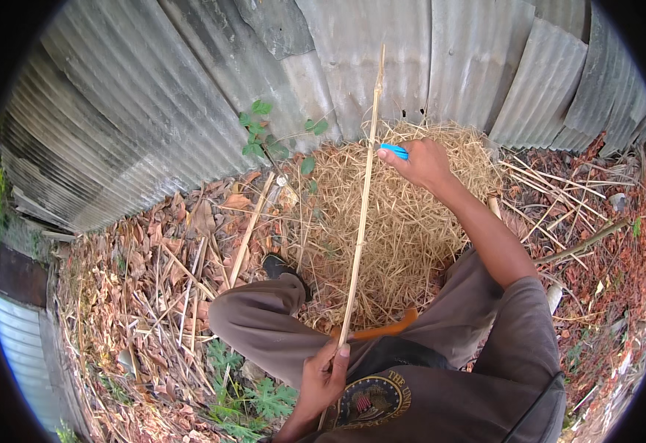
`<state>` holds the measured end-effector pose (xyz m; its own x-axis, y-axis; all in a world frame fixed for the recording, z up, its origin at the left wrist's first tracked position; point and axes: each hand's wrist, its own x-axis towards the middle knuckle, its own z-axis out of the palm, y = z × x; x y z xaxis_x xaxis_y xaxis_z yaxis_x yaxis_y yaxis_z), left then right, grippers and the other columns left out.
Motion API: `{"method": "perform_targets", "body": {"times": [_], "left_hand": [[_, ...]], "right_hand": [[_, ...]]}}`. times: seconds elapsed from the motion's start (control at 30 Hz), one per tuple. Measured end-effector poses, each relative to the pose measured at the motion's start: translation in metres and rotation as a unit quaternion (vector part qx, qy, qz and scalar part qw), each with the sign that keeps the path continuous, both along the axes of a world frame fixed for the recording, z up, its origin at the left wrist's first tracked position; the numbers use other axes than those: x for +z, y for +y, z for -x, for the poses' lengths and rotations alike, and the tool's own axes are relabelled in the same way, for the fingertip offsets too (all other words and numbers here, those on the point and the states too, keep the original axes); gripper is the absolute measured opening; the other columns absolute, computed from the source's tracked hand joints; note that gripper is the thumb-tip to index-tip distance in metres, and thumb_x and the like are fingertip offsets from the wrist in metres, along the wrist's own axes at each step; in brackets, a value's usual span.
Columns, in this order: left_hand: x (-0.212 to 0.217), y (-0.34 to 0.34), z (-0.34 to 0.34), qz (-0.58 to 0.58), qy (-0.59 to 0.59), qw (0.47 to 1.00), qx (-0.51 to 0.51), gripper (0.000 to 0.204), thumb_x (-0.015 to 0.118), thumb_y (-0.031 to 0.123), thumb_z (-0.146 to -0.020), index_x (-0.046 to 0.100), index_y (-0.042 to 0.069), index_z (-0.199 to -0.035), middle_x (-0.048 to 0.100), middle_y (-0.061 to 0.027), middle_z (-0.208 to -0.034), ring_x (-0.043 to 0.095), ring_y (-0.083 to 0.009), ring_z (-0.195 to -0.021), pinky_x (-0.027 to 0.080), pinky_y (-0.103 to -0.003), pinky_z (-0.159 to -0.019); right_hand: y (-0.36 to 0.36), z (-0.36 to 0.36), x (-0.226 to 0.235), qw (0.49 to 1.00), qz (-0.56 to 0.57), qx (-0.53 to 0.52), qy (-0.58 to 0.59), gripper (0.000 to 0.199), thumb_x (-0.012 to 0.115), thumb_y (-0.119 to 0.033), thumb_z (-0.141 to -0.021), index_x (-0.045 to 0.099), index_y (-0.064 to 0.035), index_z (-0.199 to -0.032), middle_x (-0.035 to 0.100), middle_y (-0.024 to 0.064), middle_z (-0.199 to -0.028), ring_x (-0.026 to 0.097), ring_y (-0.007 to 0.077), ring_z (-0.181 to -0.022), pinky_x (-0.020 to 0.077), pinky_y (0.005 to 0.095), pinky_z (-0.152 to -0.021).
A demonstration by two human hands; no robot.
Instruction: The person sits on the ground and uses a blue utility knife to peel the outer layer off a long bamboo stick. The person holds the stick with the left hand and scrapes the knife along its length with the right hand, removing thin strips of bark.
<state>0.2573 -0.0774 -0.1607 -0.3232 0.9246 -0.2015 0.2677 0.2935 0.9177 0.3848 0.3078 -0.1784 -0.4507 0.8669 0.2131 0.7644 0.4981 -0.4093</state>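
Observation:
A long, pale split stick [364,199], likely bamboo, runs from my lap up toward the metal wall, its far end thin and frayed. My left hand [323,376] is closed around its near part, close to my belly, thumb on top. Farther up, my right hand [422,161] grips a blue-handled tool [394,151] that meets the stick's right side. The tool's blade, if it has one, does not show. A heap of thin, straw-coloured shavings [404,236] lies beneath the stick, between my legs.
A corrugated metal wall [478,66] bounds the far side. An orange curved object [385,327] lies by my lap. Split sticks [559,196] are scattered at right, another stick [252,229] at left. Dry leaves [123,295] cover the ground, with green plants [260,399] near my left arm.

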Motion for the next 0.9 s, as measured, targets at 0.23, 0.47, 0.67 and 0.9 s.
{"method": "perform_targets", "body": {"times": [0.23,0.47,0.67,0.9], "left_hand": [[-0.002,-0.006,0.001,0.006,0.043,0.999,-0.012,0.027,0.054,0.015,-0.095,0.061,-0.002,-0.114,0.061,-0.0102,-0.072,0.053,-0.0060,-0.068,0.046,-0.025,-0.061],[0.002,-0.011,-0.005,-0.004,0.043,0.997,-0.057,0.029,0.055,0.016,-0.094,0.060,-0.001,-0.117,0.068,-0.0181,-0.087,0.061,-0.0089,-0.080,0.049,-0.027,-0.070],[0.001,-0.032,-0.005,0.057,0.009,0.995,-0.086,0.029,0.055,0.016,-0.094,0.060,-0.001,-0.117,0.069,-0.0189,-0.092,0.065,-0.0127,-0.082,0.052,-0.030,-0.071],[-0.008,-0.046,0.015,0.027,0.191,0.975,-0.109,0.027,0.058,0.015,-0.090,0.062,0.000,-0.112,0.064,-0.0202,-0.075,0.066,-0.0310,-0.062,0.052,-0.036,-0.059]], "right_hand": [[-0.027,0.006,0.004,0.999,0.021,0.044,0.001,0.085,0.035,-0.085,-0.076,0.064,-0.0077,-0.058,0.055,0.0087,-0.049,0.058,0.0250,-0.048,0.0442,0.0396,-0.045],[0.020,-0.020,0.001,0.999,-0.024,-0.021,0.013,0.083,0.041,-0.083,-0.075,0.070,-0.0056,-0.066,0.056,0.0106,-0.050,0.062,0.0291,-0.055,0.0462,0.0439,-0.052],[0.052,-0.048,-0.001,0.993,-0.061,-0.097,0.012,0.083,0.039,-0.083,-0.076,0.070,-0.0056,-0.069,0.057,0.0106,-0.051,0.063,0.0285,-0.056,0.0463,0.0436,-0.051],[0.061,-0.062,-0.024,0.969,-0.212,-0.034,-0.124,0.083,0.037,-0.085,-0.074,0.070,-0.0083,-0.069,0.058,0.0089,-0.051,0.063,0.0245,-0.054,0.0478,0.0405,-0.049]]}}
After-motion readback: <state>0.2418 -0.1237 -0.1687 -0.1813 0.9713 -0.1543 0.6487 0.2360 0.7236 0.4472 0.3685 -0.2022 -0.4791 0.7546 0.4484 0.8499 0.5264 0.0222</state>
